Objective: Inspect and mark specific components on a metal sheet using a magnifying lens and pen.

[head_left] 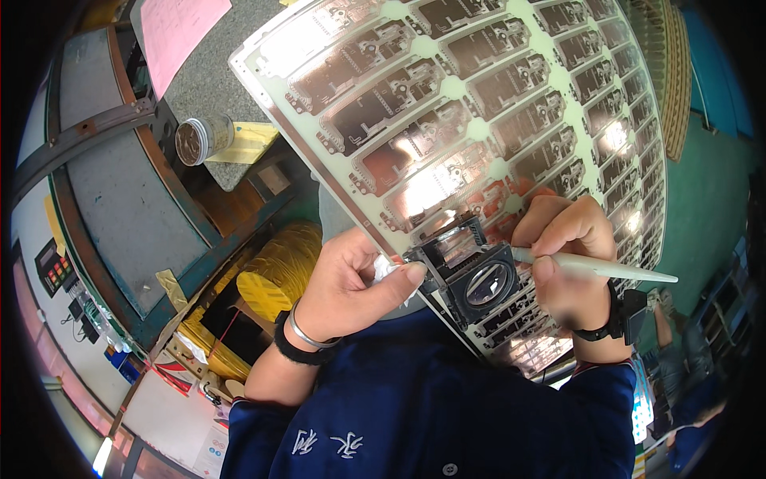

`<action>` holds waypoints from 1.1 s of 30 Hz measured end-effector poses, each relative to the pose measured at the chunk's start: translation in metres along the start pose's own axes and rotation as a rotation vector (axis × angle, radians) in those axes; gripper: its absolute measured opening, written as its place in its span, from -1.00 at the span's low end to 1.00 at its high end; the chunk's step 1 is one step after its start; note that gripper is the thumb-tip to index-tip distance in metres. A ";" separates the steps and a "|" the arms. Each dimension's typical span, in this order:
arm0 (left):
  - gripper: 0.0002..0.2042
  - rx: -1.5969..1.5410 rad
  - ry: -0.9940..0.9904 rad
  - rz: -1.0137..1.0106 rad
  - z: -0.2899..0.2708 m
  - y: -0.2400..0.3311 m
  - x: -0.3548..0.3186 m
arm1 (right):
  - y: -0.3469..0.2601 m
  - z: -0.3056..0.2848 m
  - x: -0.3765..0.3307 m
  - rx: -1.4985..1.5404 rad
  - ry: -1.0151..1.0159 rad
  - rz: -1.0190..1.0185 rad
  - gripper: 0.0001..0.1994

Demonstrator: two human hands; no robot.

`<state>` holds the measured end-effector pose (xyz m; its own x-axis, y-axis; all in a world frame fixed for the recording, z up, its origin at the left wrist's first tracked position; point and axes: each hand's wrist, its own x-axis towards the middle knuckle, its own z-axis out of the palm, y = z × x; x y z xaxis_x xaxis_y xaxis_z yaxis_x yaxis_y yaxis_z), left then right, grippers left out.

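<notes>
Left hand pinching folding magnifier flat near circuit panel's lower edge, right hand gripping white pen tool steady beside lens.

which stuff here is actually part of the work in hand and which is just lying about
In use:
- circuit board panel
- black folding magnifier, steadied by left hand
- white pen-like tool in right hand
- white wad under the left fingers

Lying about:
- small round tin
- pink sheet
- yellow spool

One circuit panel, one folding magnifier, one white pen, one small tin, two hands up.
</notes>
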<state>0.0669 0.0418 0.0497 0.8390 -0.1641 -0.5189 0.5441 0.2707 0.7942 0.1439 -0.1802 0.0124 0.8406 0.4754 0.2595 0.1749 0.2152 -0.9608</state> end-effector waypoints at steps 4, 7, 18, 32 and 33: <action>-0.86 0.009 -0.008 -0.039 -0.002 0.000 -0.001 | 0.000 -0.001 0.000 -0.006 -0.006 -0.003 -0.89; -0.86 0.002 0.021 -0.044 0.000 0.000 -0.001 | -0.001 -0.001 0.001 -0.017 -0.016 0.000 -0.89; -0.87 0.022 -0.001 -0.014 -0.002 -0.001 -0.001 | -0.001 -0.002 0.001 -0.019 -0.026 0.008 -0.88; -0.86 -0.014 -0.023 0.002 -0.002 0.000 -0.001 | -0.002 -0.002 0.001 -0.041 -0.022 -0.010 -0.88; -0.87 -0.020 -0.026 -0.009 -0.002 0.000 -0.001 | -0.002 -0.002 0.001 -0.041 -0.022 -0.010 -0.88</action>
<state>0.0658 0.0442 0.0497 0.8340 -0.1911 -0.5176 0.5517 0.2877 0.7828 0.1453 -0.1818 0.0144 0.8272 0.4924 0.2706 0.2043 0.1850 -0.9613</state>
